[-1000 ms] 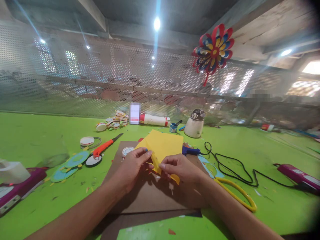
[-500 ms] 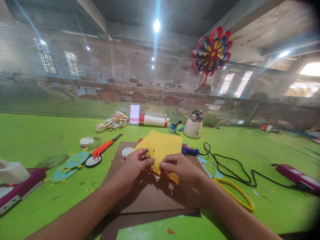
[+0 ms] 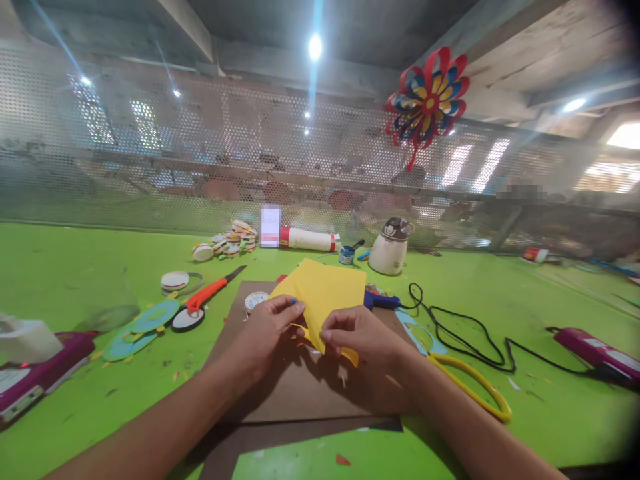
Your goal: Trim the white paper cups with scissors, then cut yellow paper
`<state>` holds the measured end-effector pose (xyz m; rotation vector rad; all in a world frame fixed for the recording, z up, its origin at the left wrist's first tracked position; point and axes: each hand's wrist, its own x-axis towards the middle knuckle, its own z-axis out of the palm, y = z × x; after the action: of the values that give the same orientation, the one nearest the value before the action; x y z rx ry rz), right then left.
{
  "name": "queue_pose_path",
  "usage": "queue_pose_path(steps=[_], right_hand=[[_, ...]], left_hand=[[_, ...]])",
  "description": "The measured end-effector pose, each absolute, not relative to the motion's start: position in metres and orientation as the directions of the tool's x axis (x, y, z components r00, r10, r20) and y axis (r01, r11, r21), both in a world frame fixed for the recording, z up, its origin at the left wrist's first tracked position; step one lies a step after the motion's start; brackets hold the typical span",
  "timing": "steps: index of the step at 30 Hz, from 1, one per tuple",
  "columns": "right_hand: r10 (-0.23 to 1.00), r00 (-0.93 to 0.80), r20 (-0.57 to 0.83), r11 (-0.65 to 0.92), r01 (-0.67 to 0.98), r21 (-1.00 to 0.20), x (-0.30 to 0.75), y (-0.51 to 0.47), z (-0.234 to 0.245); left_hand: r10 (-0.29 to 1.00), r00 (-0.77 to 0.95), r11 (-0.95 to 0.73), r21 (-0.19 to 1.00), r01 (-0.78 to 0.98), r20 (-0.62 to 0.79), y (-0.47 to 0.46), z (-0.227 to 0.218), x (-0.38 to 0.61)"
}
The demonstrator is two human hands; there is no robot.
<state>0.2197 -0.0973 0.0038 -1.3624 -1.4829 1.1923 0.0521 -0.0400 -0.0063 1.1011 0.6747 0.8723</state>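
A sheet of yellow paper (image 3: pixel 333 287) stands partly folded above a brown cardboard sheet (image 3: pixel 300 400). My left hand (image 3: pixel 273 330) pinches the paper's left edge between thumb and fingers. Close by, my right hand (image 3: pixel 357 333) has its fingertips closed on the paper's lower right part. Both hands are apart from each other, with the fold between them. Behind my left hand lies a round white disc with printed markings (image 3: pixel 257 301), partly covered. A blue glue gun (image 3: pixel 383 301) rests just beyond my right hand, its front end hidden by the paper.
Left lie an orange-handled knife (image 3: pixel 207 293), light-blue discs (image 3: pixel 155 315) and a purple power strip (image 3: pixel 47 363). Yellow-handled scissors (image 3: pixel 475 387) and a black cable (image 3: pixel 480 327) are on the right. A penguin-like jug (image 3: pixel 389 250) and a phone (image 3: pixel 271 227) stand at the back.
The raised flap of yellow paper has opened out flatter between my hands. My left fingertips have shifted slightly up along its edge, and the view has tilted a little.
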Motion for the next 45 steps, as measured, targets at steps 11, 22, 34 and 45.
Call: queue_pose_path(steps=[11, 22, 34, 45], right_hand=[[0.986, -0.161, -0.045, -0.004, 0.247, -0.969, 0.222, -0.098, 0.009], [0.986, -0.145, -0.085, -0.041, 0.28, -0.959, 0.221, -0.098, 0.006], [0.974, -0.187, -0.126, -0.077, 0.252, -0.965, 0.217, -0.103, 0.01], [0.963, -0.204, -0.176, -0.138, 0.187, -0.973, 0.216, -0.103, 0.006]], left_hand=[[0.852, 0.524, 0.204, 0.937, -0.285, -0.027, -0.041, -0.006, 0.051], [0.855, 0.517, 0.22, 0.925, -0.309, -0.031, -0.043, -0.003, 0.051], [0.885, 0.466, 0.208, 0.915, -0.346, -0.026, -0.044, 0.003, 0.051], [0.884, 0.468, 0.208, 0.906, -0.368, -0.013, -0.045, 0.006, 0.052]])
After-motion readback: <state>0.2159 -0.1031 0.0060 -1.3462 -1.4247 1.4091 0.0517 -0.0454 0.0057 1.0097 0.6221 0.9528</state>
